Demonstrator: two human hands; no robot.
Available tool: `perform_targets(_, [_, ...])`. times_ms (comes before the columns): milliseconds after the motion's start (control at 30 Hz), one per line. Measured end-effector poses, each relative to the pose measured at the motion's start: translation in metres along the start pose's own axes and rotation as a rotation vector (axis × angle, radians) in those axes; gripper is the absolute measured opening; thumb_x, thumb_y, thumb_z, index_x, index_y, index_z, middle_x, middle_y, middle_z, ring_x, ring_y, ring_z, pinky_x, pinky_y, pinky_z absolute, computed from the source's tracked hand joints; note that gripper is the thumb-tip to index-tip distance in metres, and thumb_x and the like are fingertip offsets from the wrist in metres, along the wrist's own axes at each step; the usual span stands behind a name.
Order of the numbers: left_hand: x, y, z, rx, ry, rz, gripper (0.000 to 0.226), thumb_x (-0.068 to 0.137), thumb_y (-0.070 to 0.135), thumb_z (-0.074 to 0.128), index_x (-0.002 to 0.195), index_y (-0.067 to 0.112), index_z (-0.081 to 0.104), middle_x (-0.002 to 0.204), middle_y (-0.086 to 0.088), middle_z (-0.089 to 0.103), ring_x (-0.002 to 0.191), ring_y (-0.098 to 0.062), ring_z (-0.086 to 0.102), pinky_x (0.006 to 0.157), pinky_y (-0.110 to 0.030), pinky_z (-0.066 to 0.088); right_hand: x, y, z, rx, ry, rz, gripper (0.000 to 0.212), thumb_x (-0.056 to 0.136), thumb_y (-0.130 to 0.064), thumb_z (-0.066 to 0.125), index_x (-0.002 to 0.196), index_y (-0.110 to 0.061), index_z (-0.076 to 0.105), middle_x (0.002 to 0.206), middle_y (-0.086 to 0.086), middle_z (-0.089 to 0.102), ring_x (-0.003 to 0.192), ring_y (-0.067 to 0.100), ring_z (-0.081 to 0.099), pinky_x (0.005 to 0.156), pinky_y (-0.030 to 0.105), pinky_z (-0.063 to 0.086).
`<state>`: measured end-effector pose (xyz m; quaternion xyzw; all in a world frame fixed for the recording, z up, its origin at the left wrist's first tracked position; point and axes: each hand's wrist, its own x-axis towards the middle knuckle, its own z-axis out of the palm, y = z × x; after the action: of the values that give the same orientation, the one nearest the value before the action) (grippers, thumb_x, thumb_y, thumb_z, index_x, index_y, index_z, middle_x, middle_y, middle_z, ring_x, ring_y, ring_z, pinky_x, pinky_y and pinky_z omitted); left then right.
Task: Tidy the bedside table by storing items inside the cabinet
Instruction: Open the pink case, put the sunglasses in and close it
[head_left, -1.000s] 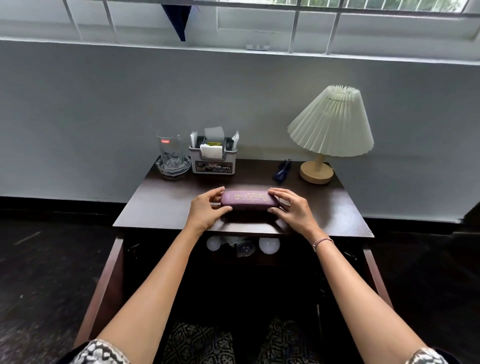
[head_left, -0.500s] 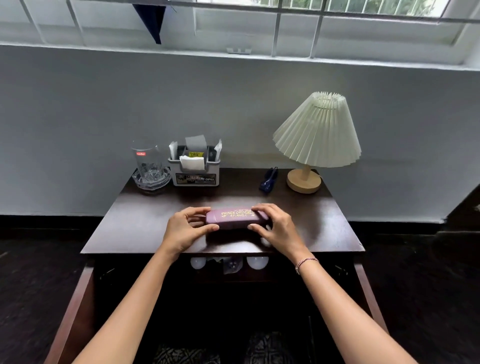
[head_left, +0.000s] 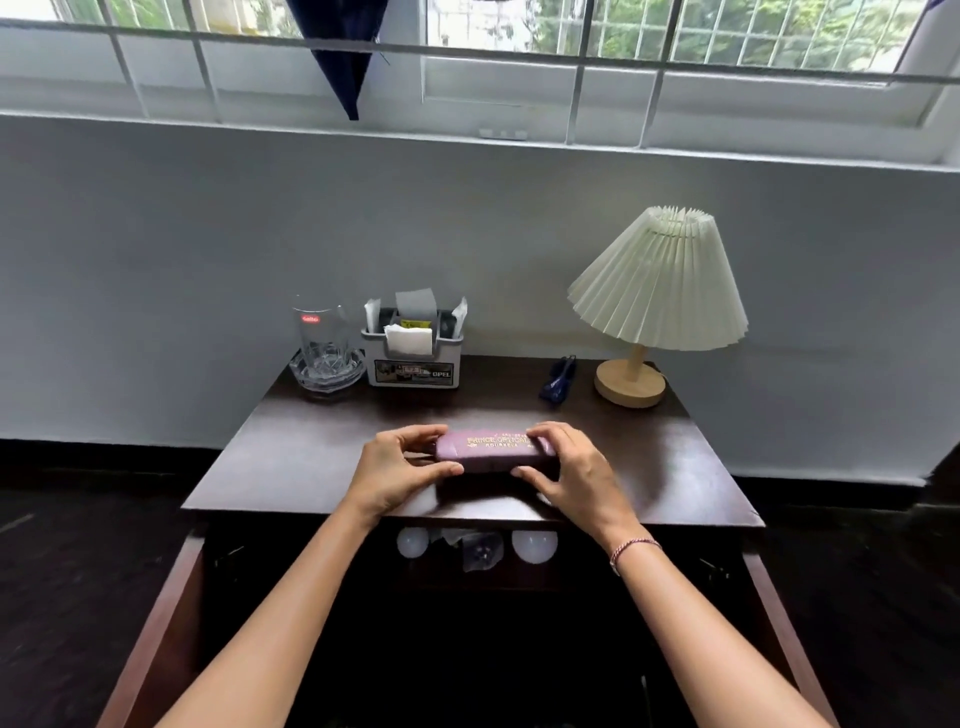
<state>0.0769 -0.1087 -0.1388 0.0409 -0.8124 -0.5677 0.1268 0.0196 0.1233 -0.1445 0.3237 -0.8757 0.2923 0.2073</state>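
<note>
One table (head_left: 291, 457), centre frame, open cabinet (head_left: 519, 649) beneath. One purple spectacle case (head_left: 491, 453) at its front middle, long axis left-to-right across my view. Left hand (head_left: 395, 475) pinches its left end, right hand (head_left: 576, 475) its right end; I judge both equally near.

Both bare forearms are stretched forward and angled inward. The left hand (head_left: 395, 470) and the right hand (head_left: 571, 474) are curled, fingers on top and thumbs nearer, and a glasses case (head_left: 488, 454) is gripped by its ends.
</note>
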Motion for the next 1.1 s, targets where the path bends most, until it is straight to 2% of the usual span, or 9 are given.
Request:
perform_targets(200, [-0.002, 0.003, -0.001, 0.029, -0.017, -0.003, 0.051, 0.061, 0.013, 0.087, 0.108, 0.018, 0.069, 0.097, -0.005, 0.072, 0.079, -0.014, 0.069, 0.079, -0.017, 0.055, -0.002, -0.002, 0.002, -0.098, 0.002, -0.082, 0.047, 0.075, -0.038, 0.075, 0.11, -0.012, 0.056, 0.106, 0.001, 0.062, 0.1, 0.017, 0.058, 0.087, 0.026, 0.049])
perform_targets(367, [-0.003, 0.004, -0.001, 0.048, -0.04, 0.0, 0.054, 0.059, 0.017, 0.088, 0.109, 0.018, 0.068, 0.098, 0.003, 0.07, 0.073, -0.007, 0.068, 0.069, -0.01, 0.052, -0.005, -0.004, 0.002, -0.217, 0.043, -0.155, 0.049, 0.08, -0.045, 0.066, 0.117, -0.013, 0.063, 0.109, -0.001, 0.066, 0.1, 0.017, 0.061, 0.087, 0.028, 0.052])
perform_targets(500, [-0.002, 0.003, 0.0, 0.054, -0.065, 0.006, 0.047, 0.06, 0.018, 0.087, 0.103, 0.022, 0.068, 0.1, 0.001, 0.071, 0.086, -0.017, 0.069, 0.082, -0.024, 0.055, -0.008, -0.006, 0.003, -0.268, 0.128, -0.174, 0.047, 0.078, -0.049, 0.066, 0.109, -0.013, 0.067, 0.101, -0.002, 0.07, 0.091, 0.016, 0.065, 0.077, 0.026, 0.055])
perform_targets(567, [-0.001, 0.003, 0.001, 0.027, -0.089, 0.012, 0.044, 0.062, 0.013, 0.086, 0.102, 0.02, 0.068, 0.101, -0.004, 0.072, 0.088, -0.017, 0.068, 0.086, -0.027, 0.054, -0.008, -0.006, 0.003, -0.311, 0.168, -0.193, 0.046, 0.077, -0.05, 0.065, 0.104, -0.012, 0.069, 0.096, -0.002, 0.071, 0.086, 0.016, 0.066, 0.072, 0.025, 0.056])
perform_targets(700, [0.001, 0.002, -0.001, -0.035, -0.134, -0.016, 0.045, 0.064, 0.006, 0.084, 0.106, 0.009, 0.067, 0.099, -0.008, 0.071, 0.085, -0.012, 0.066, 0.083, -0.017, 0.052, -0.008, -0.007, 0.006, -0.395, 0.231, -0.232, 0.047, 0.08, -0.053, 0.057, 0.098, -0.012, 0.071, 0.089, -0.002, 0.072, 0.076, 0.016, 0.067, 0.061, 0.024, 0.057])
perform_targets(800, [0.001, 0.002, -0.002, -0.033, -0.155, -0.012, 0.045, 0.066, 0.006, 0.082, 0.108, 0.008, 0.066, 0.099, -0.008, 0.071, 0.085, -0.011, 0.065, 0.083, -0.018, 0.052, -0.007, -0.009, 0.009, -0.467, 0.273, -0.264, 0.048, 0.083, -0.054, 0.048, 0.093, -0.013, 0.071, 0.084, -0.002, 0.071, 0.07, 0.016, 0.067, 0.055, 0.024, 0.055])
perform_targets(967, [0.0, 0.001, -0.003, -0.043, -0.171, -0.002, 0.043, 0.069, 0.005, 0.08, 0.109, 0.008, 0.065, 0.098, -0.004, 0.069, 0.083, -0.007, 0.065, 0.077, -0.013, 0.051, -0.005, -0.015, 0.009, -0.688, 0.286, -0.343, 0.049, 0.087, -0.054, 0.037, 0.077, -0.016, 0.067, 0.067, -0.003, 0.064, 0.053, 0.014, 0.059, 0.04, 0.025, 0.046])
perform_targets(1100, [0.0, 0.001, -0.005, -0.064, -0.188, -0.002, 0.043, 0.071, 0.0, 0.077, 0.112, 0.006, 0.064, 0.101, -0.006, 0.068, 0.083, -0.007, 0.065, 0.077, -0.013, 0.051, -0.004, -0.021, 0.008, -0.786, 0.288, -0.344, 0.049, 0.088, -0.051, 0.033, 0.071, -0.017, 0.063, 0.061, -0.003, 0.058, 0.047, 0.012, 0.053, 0.035, 0.024, 0.04])
